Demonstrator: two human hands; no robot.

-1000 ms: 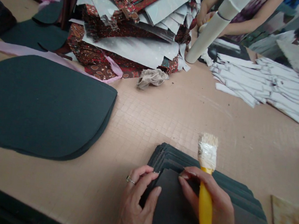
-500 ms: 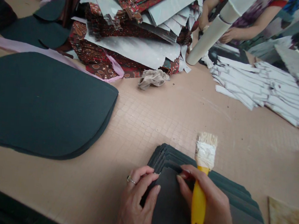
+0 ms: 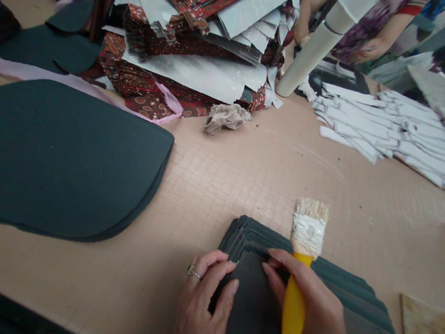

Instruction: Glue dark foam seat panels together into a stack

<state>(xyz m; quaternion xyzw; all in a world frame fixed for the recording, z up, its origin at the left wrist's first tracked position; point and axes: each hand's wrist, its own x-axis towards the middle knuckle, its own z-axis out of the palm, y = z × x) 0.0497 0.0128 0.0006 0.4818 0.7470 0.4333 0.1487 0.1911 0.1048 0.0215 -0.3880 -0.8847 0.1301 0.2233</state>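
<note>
Low in the head view, a fanned stack of dark grey sheets [image 3: 336, 286] lies on the table. My left hand [image 3: 202, 305], wearing a ring, pinches the left corner of the top sheet [image 3: 251, 304] between thumb and fingers. My right hand [image 3: 315, 310] is closed on the yellow handle of a paintbrush [image 3: 302, 262], and its fingertips press on the top sheet's upper edge. The brush's glue-caked bristles point away from me.
A large dark oval pad stack [image 3: 63, 158] lies left. Behind it sits a heap of patterned and white sheets [image 3: 202, 45], a crumpled rag [image 3: 224, 118], a white roll [image 3: 319, 45] and white strips [image 3: 389, 132]. Another person's arms [image 3: 359, 28] work at the far right.
Both hands have stayed on the top sheet with only small shifts. The brush has tilted slightly, its handle swinging a little to the left. The other person's hands have moved at the back.
</note>
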